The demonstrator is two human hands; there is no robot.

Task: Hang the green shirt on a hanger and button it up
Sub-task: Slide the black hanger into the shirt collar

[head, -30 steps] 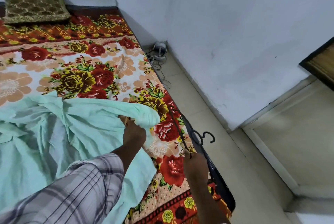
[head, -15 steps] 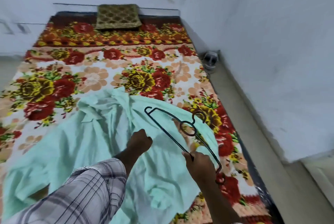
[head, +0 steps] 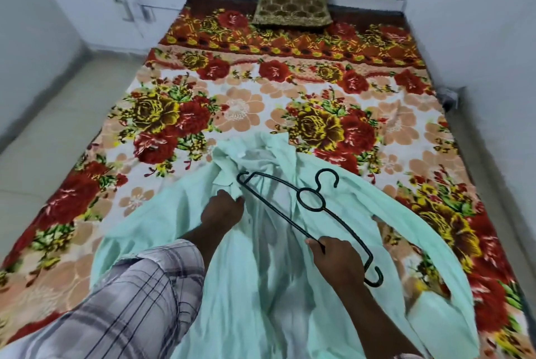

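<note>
The pale green shirt (head: 269, 266) lies crumpled on the near half of the bed, its collar end pointing away from me. My left hand (head: 222, 209) is closed on a fold of the shirt near the collar. My right hand (head: 336, 257) grips the lower bar of a dark metal hanger (head: 310, 205) near its right end. The hanger hovers slantwise over the shirt, its hook pointing up and to the right, its left tip close to my left hand.
The bed carries a floral sheet (head: 261, 109) in red, yellow and peach. A brown patterned cushion (head: 293, 3) lies at the head end by the wall. Tiled floor (head: 43, 126) runs along the left; a narrow floor strip and a white wall run along the right.
My view has swung left and now faces the bed squarely. My right hand has carried the hanger from the bed's right edge to over the shirt. My left hand has stayed on the shirt.
</note>
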